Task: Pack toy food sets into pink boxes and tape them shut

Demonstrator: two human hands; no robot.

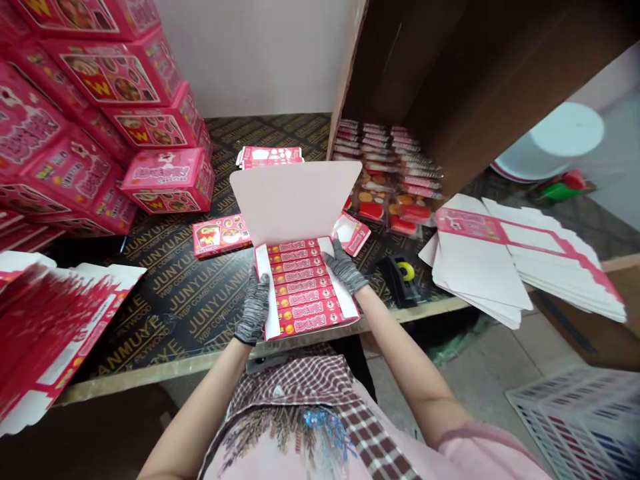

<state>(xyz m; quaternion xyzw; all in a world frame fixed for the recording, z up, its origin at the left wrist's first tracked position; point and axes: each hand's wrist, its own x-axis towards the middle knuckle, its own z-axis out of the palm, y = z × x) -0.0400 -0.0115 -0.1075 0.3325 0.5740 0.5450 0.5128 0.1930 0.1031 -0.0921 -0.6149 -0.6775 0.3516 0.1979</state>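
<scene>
An open pink carton (295, 200) lies on the table in front of me, its lid flap standing up. Inside it several red candy packs (303, 290) lie stacked in a row. My left hand (254, 307), in a grey knit glove, grips the carton's left side flap. My right hand (345, 267), gloved the same way, presses on the right side flap and the edge of the packs.
Closed pink cartons (167, 177) are stacked at the left. Flat carton blanks lie at the far left (55, 327) and right (505, 260). A big brown box (450, 80) holds more packs (390, 160). A tape dispenser (403, 277) sits at the table edge. A white crate (585, 420) stands on the floor.
</scene>
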